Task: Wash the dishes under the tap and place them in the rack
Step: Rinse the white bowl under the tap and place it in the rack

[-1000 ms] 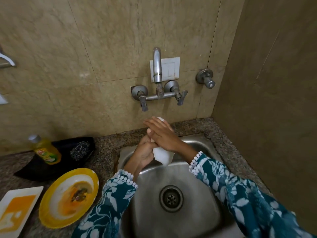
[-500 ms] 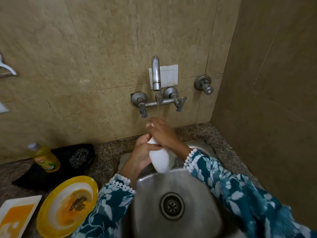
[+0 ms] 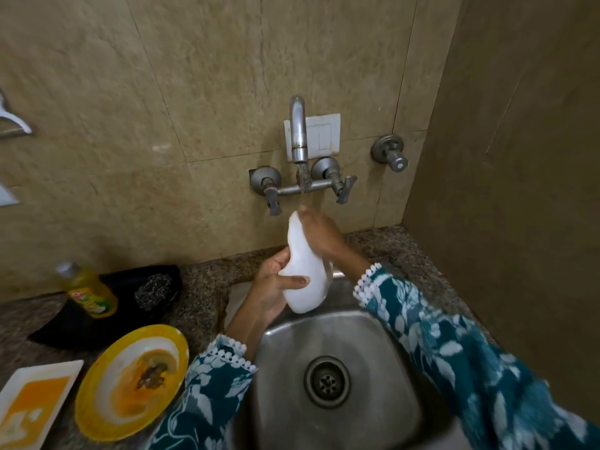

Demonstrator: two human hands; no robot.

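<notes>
White dish (image 3: 303, 274) now upright on edge over the back of the sink (image 3: 383, 336), straight under the tap (image 3: 298, 131); a second ago tipped flatter and mostly hidden under the right hand. Lifted since then, with the pale underside turned toward the camera. Gripped low by the left hand (image 3: 274, 287), thumb across the near face, fingers curled behind. Right hand (image 3: 319, 233) pressed against the upper far face, fingers fairly straight and spread, rubbing rather than grasping. Thin stream from the spout just meeting the top rim, blurred there. Probably the rinse of this piece, turned to get water on the other face; not ready for the rack yet, and no rack clearly in view. Much left: yellow plate (image 3: 130, 381) with brown food scraps and a white tray (image 3: 32, 404) smeared orange, both unwashed on the counter (image 3: 201, 287) to the left. Beyond those, soap bottle (image 3: 89, 295) and steel scrubber (image 3: 152, 289) on a black holder.
</notes>
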